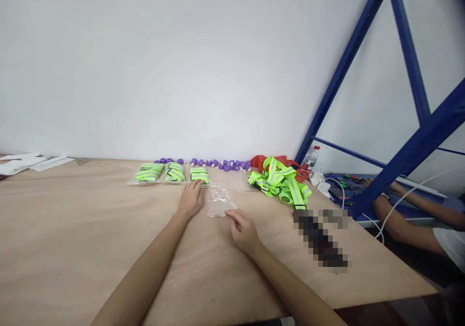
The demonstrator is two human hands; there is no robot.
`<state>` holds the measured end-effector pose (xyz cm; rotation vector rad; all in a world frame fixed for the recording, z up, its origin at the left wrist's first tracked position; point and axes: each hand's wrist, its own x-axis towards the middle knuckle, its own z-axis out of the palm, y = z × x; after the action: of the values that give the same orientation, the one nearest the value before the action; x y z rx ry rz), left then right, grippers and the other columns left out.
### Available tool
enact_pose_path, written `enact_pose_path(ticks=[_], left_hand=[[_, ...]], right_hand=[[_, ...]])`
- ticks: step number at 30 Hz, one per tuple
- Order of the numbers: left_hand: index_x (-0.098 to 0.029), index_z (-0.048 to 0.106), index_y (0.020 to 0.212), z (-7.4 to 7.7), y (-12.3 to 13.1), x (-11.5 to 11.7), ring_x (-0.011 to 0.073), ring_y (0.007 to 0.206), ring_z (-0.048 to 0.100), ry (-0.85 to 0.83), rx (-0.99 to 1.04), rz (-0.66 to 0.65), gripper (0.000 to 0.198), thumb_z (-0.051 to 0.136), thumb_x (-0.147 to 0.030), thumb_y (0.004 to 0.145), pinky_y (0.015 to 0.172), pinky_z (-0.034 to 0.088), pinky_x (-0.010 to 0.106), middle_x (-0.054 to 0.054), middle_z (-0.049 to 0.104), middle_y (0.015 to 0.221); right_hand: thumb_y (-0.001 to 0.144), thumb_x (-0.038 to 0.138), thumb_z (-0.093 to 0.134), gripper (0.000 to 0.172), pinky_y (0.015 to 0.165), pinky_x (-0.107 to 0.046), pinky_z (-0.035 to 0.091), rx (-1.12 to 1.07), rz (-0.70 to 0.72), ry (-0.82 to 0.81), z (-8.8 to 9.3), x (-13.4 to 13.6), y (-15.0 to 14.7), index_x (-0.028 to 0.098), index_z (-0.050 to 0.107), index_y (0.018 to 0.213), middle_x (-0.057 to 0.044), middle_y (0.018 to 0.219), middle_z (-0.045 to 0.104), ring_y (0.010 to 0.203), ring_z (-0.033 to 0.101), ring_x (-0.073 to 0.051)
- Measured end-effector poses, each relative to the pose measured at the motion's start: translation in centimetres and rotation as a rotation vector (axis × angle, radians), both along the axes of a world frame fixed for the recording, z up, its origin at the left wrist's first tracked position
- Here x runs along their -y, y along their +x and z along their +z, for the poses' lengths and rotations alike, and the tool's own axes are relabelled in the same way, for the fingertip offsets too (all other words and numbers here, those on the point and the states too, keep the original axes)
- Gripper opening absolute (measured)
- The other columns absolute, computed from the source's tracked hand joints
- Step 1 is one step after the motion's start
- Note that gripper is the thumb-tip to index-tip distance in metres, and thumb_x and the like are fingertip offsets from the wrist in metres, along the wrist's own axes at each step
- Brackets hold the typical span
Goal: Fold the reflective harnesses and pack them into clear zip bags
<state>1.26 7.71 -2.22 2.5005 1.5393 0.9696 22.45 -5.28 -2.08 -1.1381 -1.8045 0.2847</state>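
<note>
A clear plastic bag [221, 204], with no contents that I can make out, lies flat on the table between my hands. My right hand [243, 229] pinches its near right edge between thumb and forefinger. To its left, my left hand [191, 198] lies with fingers stretched forward, their tips at the near edge of a bagged neon-yellow reflective strap [199, 174]. Two more bagged straps, one in the middle [175, 173] and one at the far left [149, 172], stand in the same row. Loose yellow-green reflective straps [276, 178] are heaped to the right.
Several purple rollers [227, 165] line the wall. A red bag [259, 161] lies behind the strap heap, near a water bottle [311, 160]. White sheets [32, 162] rest at far left. Blue metal framing [410, 151] rises at right; beyond it are another person's arms [399, 219].
</note>
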Motion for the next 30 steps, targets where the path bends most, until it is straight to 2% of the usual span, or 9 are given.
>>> enact_pose_path(ticks=[6,10,13,15,19,22,24,28,30], left_hand=[[-0.02,0.057,0.133,0.1,0.6,0.8,0.0274,0.126,0.051,0.089,0.007,-0.26,0.041,0.04,-0.026,0.097,0.109,0.037,0.046,0.011,0.059,0.136],[-0.022,0.06,0.128,0.6,0.8,1.4,0.0276,0.123,0.053,0.118,0.011,-0.348,0.037,0.044,-0.029,0.096,0.107,0.038,0.046,0.011,0.062,0.131],[-0.019,0.064,0.115,1.0,1.0,2.1,0.0288,0.111,0.057,0.129,0.032,-0.337,0.031,0.047,-0.032,0.093,0.097,0.042,0.044,0.014,0.064,0.119],[-0.019,0.067,0.092,1.0,1.4,2.6,0.0267,0.092,0.06,0.118,0.031,-0.342,0.023,0.052,-0.036,0.089,0.084,0.044,0.039,0.012,0.068,0.096],[-0.021,0.05,0.052,0.4,2.4,3.5,0.0177,0.055,0.049,0.064,0.053,-0.353,0.038,0.055,-0.041,0.084,0.062,0.035,0.031,0.003,0.054,0.053],[-0.021,0.042,0.046,-0.1,2.6,3.4,0.0151,0.047,0.042,0.025,0.149,-0.267,0.05,0.044,-0.039,0.092,0.056,0.027,0.03,0.002,0.048,0.046],[-0.021,0.041,0.045,-0.3,2.5,3.0,0.015,0.046,0.041,-0.003,0.227,-0.201,0.053,0.041,-0.04,0.094,0.056,0.025,0.03,0.001,0.047,0.045],[-0.021,0.046,0.05,-0.6,2.0,1.7,0.0171,0.053,0.049,-0.069,0.398,-0.116,0.048,0.042,-0.041,0.094,0.058,0.032,0.029,0.001,0.053,0.05],[-0.021,0.055,0.06,-0.9,1.7,0.9,0.0189,0.061,0.057,-0.107,0.501,-0.091,0.04,0.042,-0.039,0.093,0.063,0.038,0.028,0.002,0.061,0.061]], right_hand=[[0.087,0.013,0.044,0.03,0.061,-0.026,0.054,-0.02,-0.043,0.074,-0.3,-0.6,0.1,0.02,0.071,0.098,-0.007,0.089,0.073,0.074,0.068,-0.017],[0.087,0.013,0.044,0.03,0.057,-0.024,0.053,-0.017,-0.067,0.09,-0.7,-1.1,0.4,0.02,0.07,0.097,-0.006,0.087,0.073,0.07,0.067,-0.016],[0.088,0.013,0.043,0.029,0.053,-0.024,0.051,-0.009,-0.105,0.102,-0.9,-1.7,1.0,0.02,0.069,0.098,-0.006,0.087,0.072,0.065,0.065,-0.015],[0.088,0.013,0.042,0.029,0.053,-0.024,0.05,0.014,-0.131,0.117,-0.9,-2.1,1.6,0.02,0.068,0.1,-0.006,0.088,0.071,0.064,0.064,-0.015],[0.088,0.011,0.041,0.029,0.06,-0.026,0.05,0.135,-0.139,0.17,-0.5,-2.4,2.8,0.02,0.067,0.099,-0.006,0.087,0.069,0.07,0.063,-0.017],[0.087,0.014,0.047,0.023,0.074,-0.032,0.048,0.29,-0.092,0.221,-0.1,-2.0,2.7,0.02,0.068,0.092,-0.008,0.088,0.067,0.082,0.061,-0.021],[0.085,0.017,0.051,0.017,0.076,-0.034,0.044,0.394,-0.048,0.239,0.1,-1.8,2.3,0.021,0.068,0.087,-0.008,0.087,0.066,0.083,0.059,-0.022],[0.085,0.021,0.055,0.017,0.067,-0.03,0.038,0.528,0.001,0.224,0.0,-1.8,1.0,0.022,0.06,0.069,-0.003,0.069,0.062,0.068,0.054,-0.018],[0.087,0.021,0.055,0.015,0.067,-0.03,0.037,0.543,-0.043,0.201,-0.1,-2.0,0.4,0.022,0.06,0.073,-0.003,0.069,0.063,0.067,0.055,-0.018]])
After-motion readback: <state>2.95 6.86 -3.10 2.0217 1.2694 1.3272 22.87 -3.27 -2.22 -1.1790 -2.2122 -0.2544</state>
